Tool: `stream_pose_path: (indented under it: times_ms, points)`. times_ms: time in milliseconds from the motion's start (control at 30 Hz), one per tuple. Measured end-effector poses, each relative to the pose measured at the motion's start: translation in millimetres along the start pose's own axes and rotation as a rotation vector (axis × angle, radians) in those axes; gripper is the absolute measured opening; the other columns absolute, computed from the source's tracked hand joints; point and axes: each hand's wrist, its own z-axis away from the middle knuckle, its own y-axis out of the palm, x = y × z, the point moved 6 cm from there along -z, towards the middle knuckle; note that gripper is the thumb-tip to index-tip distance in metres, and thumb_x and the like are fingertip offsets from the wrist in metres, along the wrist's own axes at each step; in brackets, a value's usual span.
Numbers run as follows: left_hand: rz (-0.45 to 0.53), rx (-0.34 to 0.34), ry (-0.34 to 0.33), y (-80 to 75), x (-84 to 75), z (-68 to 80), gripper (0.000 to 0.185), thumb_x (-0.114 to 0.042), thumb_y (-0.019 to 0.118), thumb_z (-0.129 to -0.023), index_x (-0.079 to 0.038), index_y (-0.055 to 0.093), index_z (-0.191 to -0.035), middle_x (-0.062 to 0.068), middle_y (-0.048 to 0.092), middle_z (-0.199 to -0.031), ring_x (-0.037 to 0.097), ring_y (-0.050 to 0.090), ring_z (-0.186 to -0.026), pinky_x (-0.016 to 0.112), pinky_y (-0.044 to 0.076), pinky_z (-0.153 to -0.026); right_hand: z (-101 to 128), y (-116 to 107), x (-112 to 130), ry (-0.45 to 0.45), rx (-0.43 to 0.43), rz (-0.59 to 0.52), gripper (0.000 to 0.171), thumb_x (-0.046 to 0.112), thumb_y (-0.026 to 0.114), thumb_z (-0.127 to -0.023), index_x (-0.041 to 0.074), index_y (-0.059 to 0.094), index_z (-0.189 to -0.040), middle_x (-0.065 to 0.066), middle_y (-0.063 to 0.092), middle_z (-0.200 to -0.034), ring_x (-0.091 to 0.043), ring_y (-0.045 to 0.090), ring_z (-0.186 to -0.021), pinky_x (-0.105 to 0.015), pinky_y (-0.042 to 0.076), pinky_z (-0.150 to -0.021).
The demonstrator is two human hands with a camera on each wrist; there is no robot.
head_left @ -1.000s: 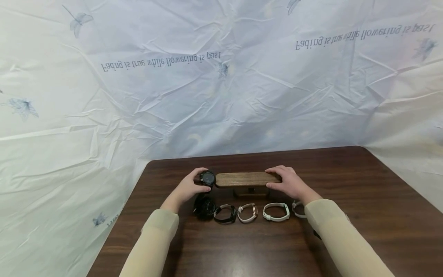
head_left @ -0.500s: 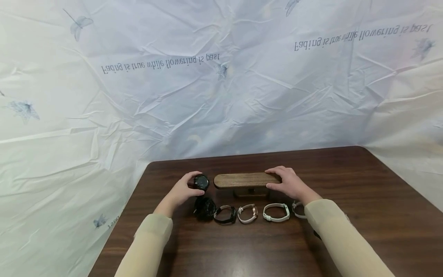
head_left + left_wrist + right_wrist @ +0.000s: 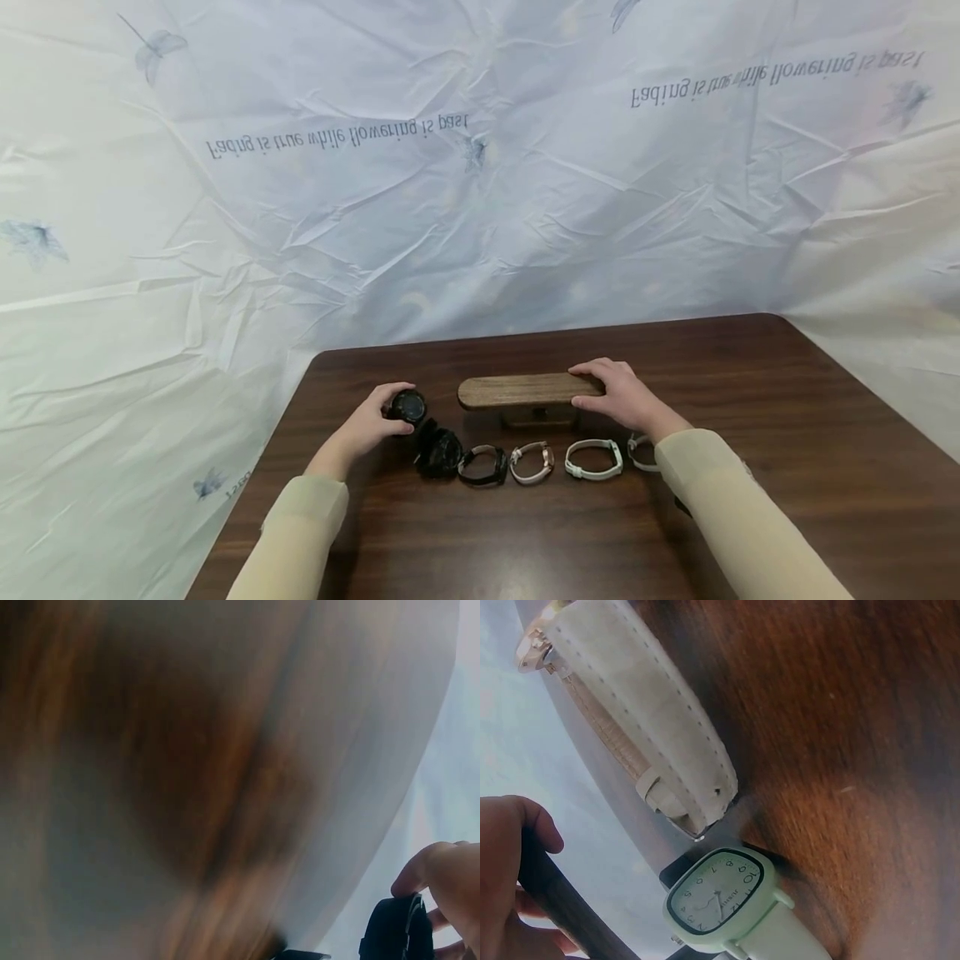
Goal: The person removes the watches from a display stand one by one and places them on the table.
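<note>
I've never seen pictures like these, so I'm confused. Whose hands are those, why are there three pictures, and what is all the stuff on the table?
They are one person's bare hands. The big picture comes from a camera on the head; the other two come from cameras on each wrist. The left hand grips a black watch. The right hand holds one end of a wooden stand. On the brown table lies a row of watches: two black ones, a pinkish one and a white watch. The left wrist picture is mostly blurred.

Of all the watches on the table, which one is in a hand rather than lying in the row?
The black round watch, gripped by the left hand, left of the wooden stand. The other five lie in a row.
</note>
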Motion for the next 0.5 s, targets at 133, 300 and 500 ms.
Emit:
stream_pose_path:
  times_ms: [133,300,500]
  points:
    - [0.028,0.018,-0.011,-3.1,-6.2,6.0,0.064,-0.014,0.071,-0.07,-0.019,0.042,-0.127,0.007,0.034,-0.128,0.027,0.043,-0.091,0.034,0.041,-0.069,-0.3,-1.3,1.8,-0.006,-0.003,-0.003,0.054,0.047,0.058,-0.077,0.023,0.047,-0.123,-0.002,0.04,-0.124,-0.03,0.027,-0.117,-0.049,0.029,-0.089]
    - [0.053,0.041,-0.031,-5.1,-20.4,16.8,0.063,-0.008,0.069,-0.071,-0.011,0.042,-0.128,0.012,0.036,-0.124,0.03,0.043,-0.093,0.035,0.041,-0.069,-0.3,-0.3,1.5,-0.01,-0.001,0.001,0.055,0.047,0.059,-0.077,0.019,0.048,-0.124,-0.003,0.04,-0.124,-0.03,0.027,-0.117,-0.05,0.028,-0.089]
    - [0.059,0.063,-0.061,-3.3,-3.0,18.1,0.063,-0.01,0.07,-0.07,-0.014,0.043,-0.127,0.01,0.034,-0.124,0.029,0.045,-0.089,0.033,0.042,-0.066,-0.7,-0.8,1.5,-0.013,0.001,-0.001,0.054,0.047,0.058,-0.077,0.022,0.047,-0.123,-0.003,0.04,-0.124,-0.03,0.026,-0.118,-0.05,0.028,-0.089]
